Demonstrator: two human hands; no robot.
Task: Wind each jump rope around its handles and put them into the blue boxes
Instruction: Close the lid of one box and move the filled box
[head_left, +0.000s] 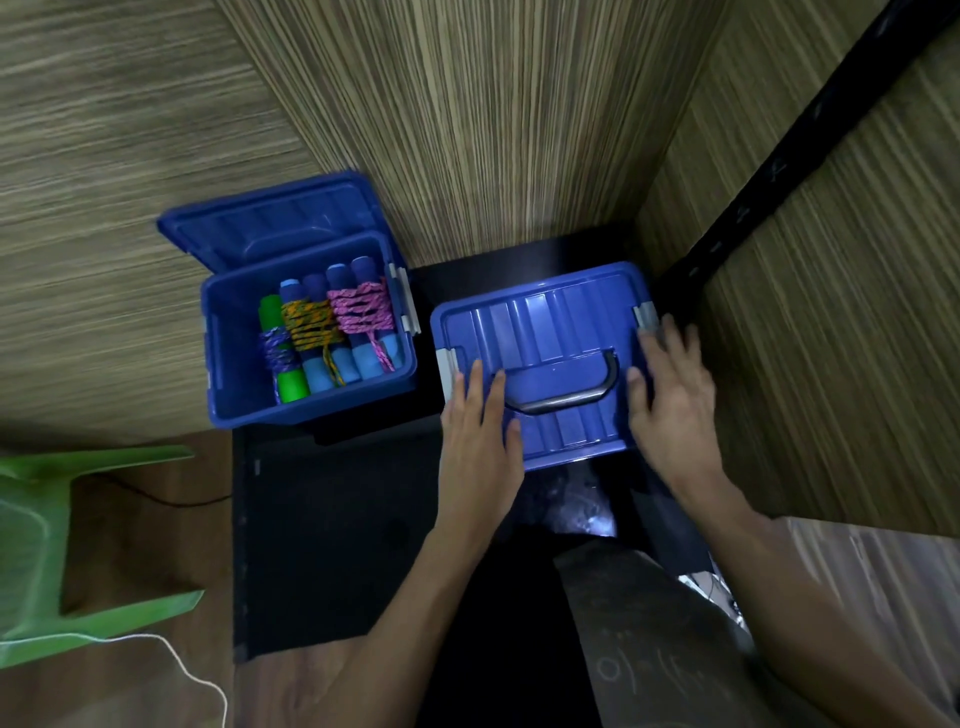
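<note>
Two blue boxes are seen side by side on a black desk (332, 519): the closed box (545, 332), with its grey carry handle (571, 397) lying flat on the lid, is pressed at its two ends by the left hand (480, 441) and the right hand (672, 405), both laid flat with straight, slightly spread fingers. In the open box (228, 338), whose lid (270, 218) is tipped back, three wound jump ropes are held: a green-handled one (283, 384), a yellow-roped one (307, 325) and a pink-roped one (361, 309). A green chair (31, 545) is seen at the left.
</note>
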